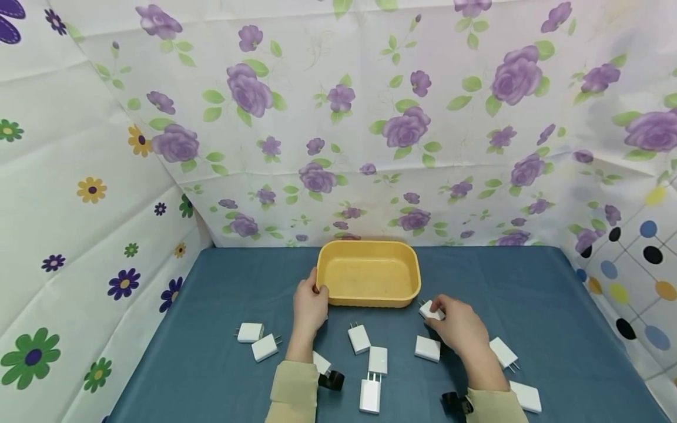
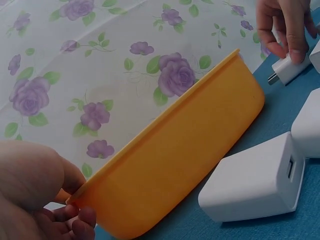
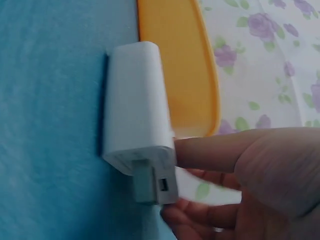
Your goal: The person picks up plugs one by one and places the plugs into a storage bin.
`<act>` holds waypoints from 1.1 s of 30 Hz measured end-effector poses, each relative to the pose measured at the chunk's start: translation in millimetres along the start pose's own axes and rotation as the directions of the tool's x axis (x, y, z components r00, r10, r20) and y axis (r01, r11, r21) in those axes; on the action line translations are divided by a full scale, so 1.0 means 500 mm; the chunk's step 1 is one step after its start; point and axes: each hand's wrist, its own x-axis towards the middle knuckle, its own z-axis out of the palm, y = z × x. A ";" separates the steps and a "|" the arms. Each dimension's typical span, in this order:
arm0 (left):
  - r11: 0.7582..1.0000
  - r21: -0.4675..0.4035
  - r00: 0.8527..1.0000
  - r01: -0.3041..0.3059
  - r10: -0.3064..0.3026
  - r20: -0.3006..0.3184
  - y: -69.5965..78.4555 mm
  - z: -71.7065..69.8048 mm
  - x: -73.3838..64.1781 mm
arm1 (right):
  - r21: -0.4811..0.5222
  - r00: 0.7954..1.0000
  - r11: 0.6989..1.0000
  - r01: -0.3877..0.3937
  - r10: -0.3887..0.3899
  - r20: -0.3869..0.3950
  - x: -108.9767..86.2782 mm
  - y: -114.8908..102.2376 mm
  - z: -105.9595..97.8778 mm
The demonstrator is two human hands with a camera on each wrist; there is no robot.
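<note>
My left hand (image 1: 311, 305) grips the left end of a yellow plastic basin (image 1: 368, 302) at its rim. In the left wrist view, fingers curl at the rim of the basin (image 2: 165, 155). Just off the basin's front right corner, my right hand (image 1: 460, 326) pinches a white USB wall charger (image 1: 430, 311) between thumb and fingers. Metal prongs on this charger (image 2: 290, 69) point toward the basin in the left wrist view. Another white charger (image 1: 427, 348) lies close below the right hand; in the right wrist view that charger (image 3: 135, 97) partly hides the pinched one.
Several more white chargers lie on the blue tabletop (image 1: 211, 382): a pair (image 1: 250, 332) at left, some in the middle (image 1: 370, 395), and others (image 1: 525, 397) beside the right forearm. One charger (image 1: 320, 362) is partly covered by the left sleeve. A flowered cloth (image 1: 317, 117) hangs behind the basin.
</note>
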 end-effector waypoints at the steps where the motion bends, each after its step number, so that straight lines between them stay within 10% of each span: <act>1: 1.000 -0.001 1.000 0.000 0.000 0.002 -0.001 0.000 0.001 | 0.000 1.000 1.000 -0.019 0.019 0.006 -0.002 0.000 -0.005; 9: 1.000 0.002 1.000 0.002 -0.002 0.010 0.000 -0.006 0.002 | -0.040 0.991 0.991 0.126 -0.127 -0.041 -0.006 0.006 -0.023; 15: 1.000 0.002 1.000 0.000 0.000 0.024 -0.001 -0.005 0.003 | -0.065 0.959 0.959 0.275 -0.269 0.087 0.011 0.014 -0.009; 33: 0.999 -0.029 1.000 0.015 -0.014 0.022 -0.005 0.001 0.003 | -0.107 0.975 0.971 0.213 -0.205 0.080 0.015 0.015 0.007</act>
